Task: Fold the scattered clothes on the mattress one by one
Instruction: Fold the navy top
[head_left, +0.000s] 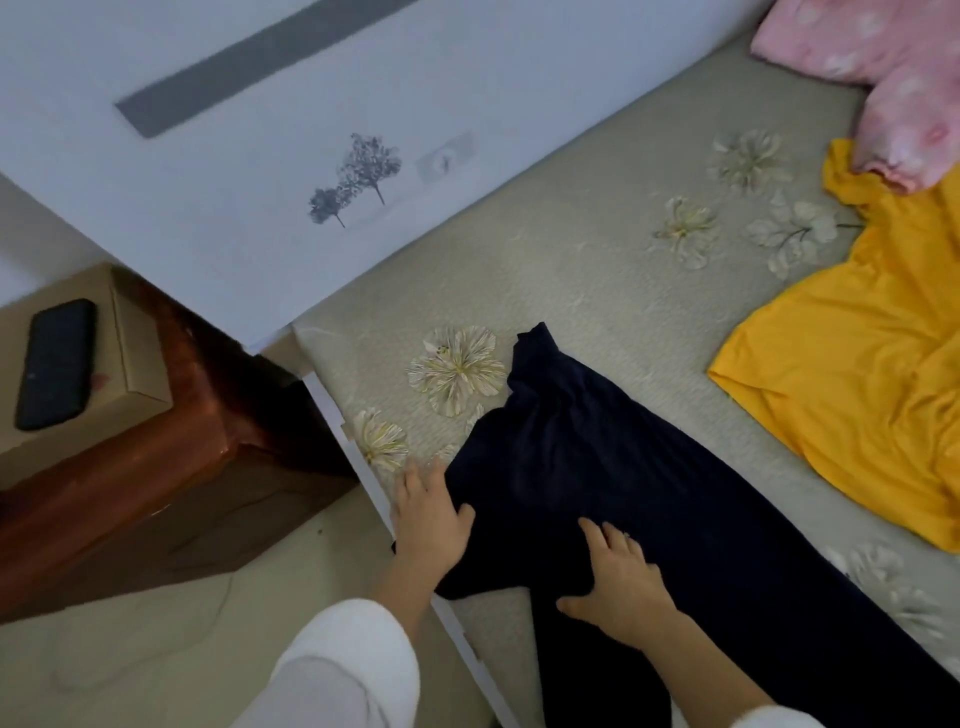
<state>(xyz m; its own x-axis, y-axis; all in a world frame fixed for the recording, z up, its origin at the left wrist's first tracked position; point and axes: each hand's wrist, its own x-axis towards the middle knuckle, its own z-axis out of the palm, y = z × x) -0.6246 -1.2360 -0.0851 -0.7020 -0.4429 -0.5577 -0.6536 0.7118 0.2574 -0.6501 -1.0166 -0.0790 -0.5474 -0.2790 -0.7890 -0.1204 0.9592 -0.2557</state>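
A dark navy garment (649, 493) lies spread across the near corner of the mattress (571, 270), running down to the lower right. My left hand (428, 519) rests flat at the garment's left edge, fingers straight and thumb on the cloth. My right hand (618, 577) presses flat on the navy cloth near its lower middle, fingers spread. A yellow garment (852, 364) lies rumpled at the right. A pink spotted garment (893, 78) lies at the top right, partly overlapping the yellow one.
The mattress cover is beige with flower prints. A wall (260, 156) runs along its far side. To the left stands a brown wooden table (182, 441) bearing a cardboard box (130, 343) with a black phone (54, 364) on top. Floor lies below left.
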